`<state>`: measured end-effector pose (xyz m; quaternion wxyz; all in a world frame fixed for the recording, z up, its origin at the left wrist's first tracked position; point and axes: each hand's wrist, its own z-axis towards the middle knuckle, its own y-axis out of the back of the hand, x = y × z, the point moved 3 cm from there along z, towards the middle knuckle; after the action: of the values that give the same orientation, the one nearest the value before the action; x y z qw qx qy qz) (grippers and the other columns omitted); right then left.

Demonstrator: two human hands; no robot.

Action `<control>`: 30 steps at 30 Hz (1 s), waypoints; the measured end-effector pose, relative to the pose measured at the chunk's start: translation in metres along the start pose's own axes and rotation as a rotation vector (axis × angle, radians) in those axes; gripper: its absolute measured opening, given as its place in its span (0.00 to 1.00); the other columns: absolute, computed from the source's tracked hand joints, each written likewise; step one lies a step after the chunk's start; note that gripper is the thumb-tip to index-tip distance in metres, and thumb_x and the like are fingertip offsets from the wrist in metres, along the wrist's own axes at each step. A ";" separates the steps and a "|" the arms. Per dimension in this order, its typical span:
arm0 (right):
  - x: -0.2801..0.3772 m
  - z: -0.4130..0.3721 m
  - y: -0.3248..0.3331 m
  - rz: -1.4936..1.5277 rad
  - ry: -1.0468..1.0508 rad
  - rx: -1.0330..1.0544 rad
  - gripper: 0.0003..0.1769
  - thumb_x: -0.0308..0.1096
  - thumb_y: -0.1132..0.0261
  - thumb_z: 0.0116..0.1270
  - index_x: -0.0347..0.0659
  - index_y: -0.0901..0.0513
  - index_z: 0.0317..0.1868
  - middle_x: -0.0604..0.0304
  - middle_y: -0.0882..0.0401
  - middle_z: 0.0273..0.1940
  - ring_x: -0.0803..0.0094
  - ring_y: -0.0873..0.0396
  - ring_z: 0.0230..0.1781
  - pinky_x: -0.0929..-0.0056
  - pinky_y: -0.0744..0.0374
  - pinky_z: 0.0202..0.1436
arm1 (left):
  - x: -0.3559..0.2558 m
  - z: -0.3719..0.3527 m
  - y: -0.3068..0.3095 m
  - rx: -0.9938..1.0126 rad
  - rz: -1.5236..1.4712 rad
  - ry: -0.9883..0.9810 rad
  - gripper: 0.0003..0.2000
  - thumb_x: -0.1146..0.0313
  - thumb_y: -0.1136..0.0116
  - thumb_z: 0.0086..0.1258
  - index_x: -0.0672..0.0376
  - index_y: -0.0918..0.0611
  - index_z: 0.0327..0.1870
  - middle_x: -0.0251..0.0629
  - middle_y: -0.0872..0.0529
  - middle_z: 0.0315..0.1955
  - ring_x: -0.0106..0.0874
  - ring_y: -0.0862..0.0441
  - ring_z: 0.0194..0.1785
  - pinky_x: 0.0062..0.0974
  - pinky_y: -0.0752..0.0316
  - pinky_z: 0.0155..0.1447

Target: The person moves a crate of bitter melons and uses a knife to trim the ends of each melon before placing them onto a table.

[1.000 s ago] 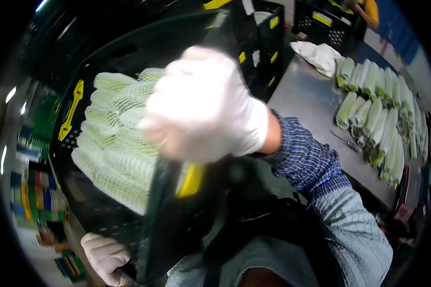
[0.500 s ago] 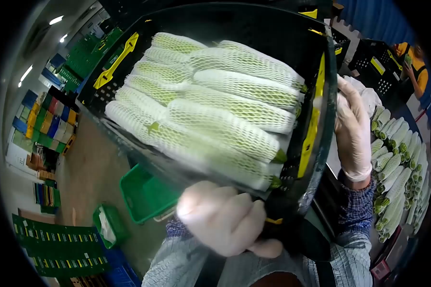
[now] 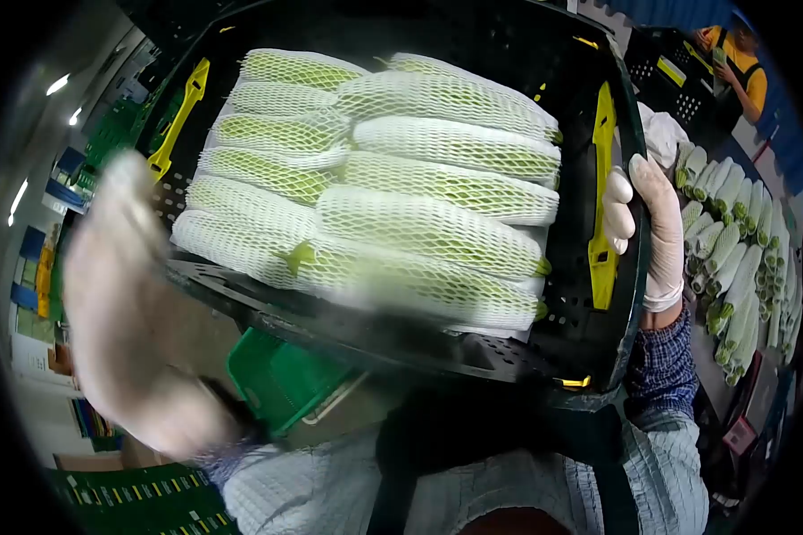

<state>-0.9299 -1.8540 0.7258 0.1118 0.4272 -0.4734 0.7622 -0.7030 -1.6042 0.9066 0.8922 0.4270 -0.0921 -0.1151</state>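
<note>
A black plastic crate with yellow handle pieces is tilted in front of me. Inside lie long green vegetables in white foam net sleeves, side by side in two columns. My right hand, in a whitish glove, grips the crate's right wall, its fingertips showing on the inner side by the yellow handle. At the crate's left side is my gloved left hand, raised and smeared by motion, its fingers not distinct.
More sleeved vegetables lie heaped on a table at right. A green basket stands on the floor below the crate. Far right, a person in yellow stands by black crates. Stacked coloured crates line the left.
My left hand has moved from the crate's near side to its left side. The crate has turned slightly and now sits more level across the view. My right hand stays on its right wall.
</note>
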 end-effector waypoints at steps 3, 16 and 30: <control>-0.001 -0.003 -0.006 0.060 -0.007 -0.087 0.12 0.41 0.45 0.80 0.40 0.26 0.48 0.68 0.25 0.30 0.85 0.31 0.19 0.86 0.28 0.19 | 0.140 -0.015 0.045 0.003 0.471 0.549 0.33 0.49 0.37 0.72 0.58 0.28 0.72 0.45 0.28 0.71 0.37 0.31 0.75 0.39 0.34 0.75; 0.000 -0.002 0.017 -0.010 -0.028 0.022 0.25 0.38 0.43 0.79 0.27 0.36 0.65 0.70 0.37 0.29 0.86 0.39 0.18 0.88 0.33 0.20 | 0.392 -0.067 0.051 0.473 0.367 0.962 0.30 0.49 0.43 0.74 0.60 0.27 0.70 0.46 0.18 0.59 0.35 0.23 0.65 0.30 0.35 0.71; -0.004 -0.020 0.034 -0.028 0.004 -0.024 0.15 0.35 0.42 0.76 0.37 0.28 0.57 0.70 0.31 0.26 0.85 0.35 0.15 0.87 0.36 0.16 | 0.311 -0.138 0.051 0.133 -0.278 1.097 0.15 0.60 0.45 0.77 0.59 0.19 0.55 0.28 0.26 0.35 0.21 0.31 0.33 0.20 0.38 0.35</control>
<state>-0.9577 -1.8549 0.6976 0.1288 0.4309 -0.4762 0.7556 -0.3624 -1.5592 0.8818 0.7572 0.4876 0.4345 0.0131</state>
